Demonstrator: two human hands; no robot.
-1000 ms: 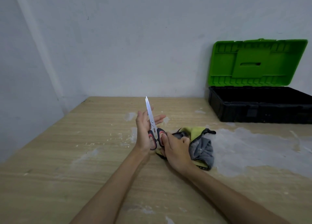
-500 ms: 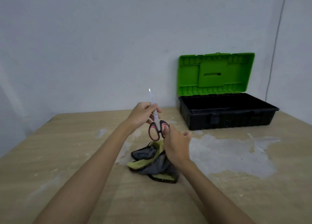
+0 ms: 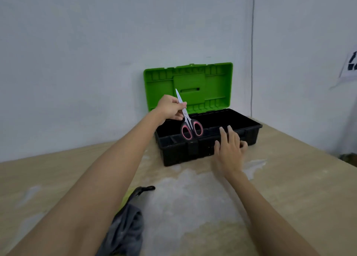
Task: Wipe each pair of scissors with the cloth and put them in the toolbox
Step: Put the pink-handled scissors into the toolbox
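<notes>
Item: scissors (image 3: 188,120), one pair, pink-and-black handles, blades closed and pointing up. Held by the left hand (image 3: 170,109), fingers pinched round the blades near the pivot, handles hanging over the open black tray of the toolbox (image 3: 249,135). Toolbox stands toward the far right corner of the worktop (image 3: 299,188), against the wall, green lid (image 3: 188,86) propped upright behind it. Right hand (image 3: 229,149): empty, fingers spread and relaxed, held just before the toolbox's front wall; whether it touches the box cannot be told. Cloth (image 3: 125,228): grey with a yellow-green edge, bunched on the worktop near the front edge, partly hidden under the left forearm, well apart from the toolbox. Risks, as judged: the grip is on bare blade and looks light, so the pair could slip and drop handle-first, bouncing off the tray's front rim onto the worktop; a tighter squeeze on the edges could nick the fingers. Released from this height, it may clatter and lodge across a divider. The upright lid might fall shut if the box is jolted.
</notes>
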